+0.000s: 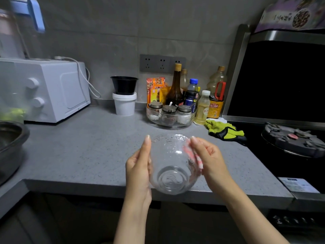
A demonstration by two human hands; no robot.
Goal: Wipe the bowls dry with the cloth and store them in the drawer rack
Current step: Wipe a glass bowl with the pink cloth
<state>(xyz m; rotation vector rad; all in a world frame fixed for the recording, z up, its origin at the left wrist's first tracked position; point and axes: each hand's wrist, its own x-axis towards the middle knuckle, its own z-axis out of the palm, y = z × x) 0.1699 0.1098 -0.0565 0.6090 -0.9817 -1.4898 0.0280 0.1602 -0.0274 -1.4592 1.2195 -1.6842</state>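
Note:
A clear glass bowl (171, 166) is held tilted above the front edge of the grey counter (91, 147), its mouth facing away from me. My left hand (139, 166) presses flat against the bowl's left side with straight fingers. My right hand (208, 159) holds a pink-and-white cloth (192, 156) against the bowl's right side, fingers curled round it. Water drops show on the glass near the rim.
A white microwave (52, 90) stands at the left, a dark pot (10, 143) at the far left edge. At the back are a white tub with a black bowl (124, 95), bottles and a glass spice tray (169, 115). Yellow-green gloves (224, 130) lie beside the black stove (290, 140).

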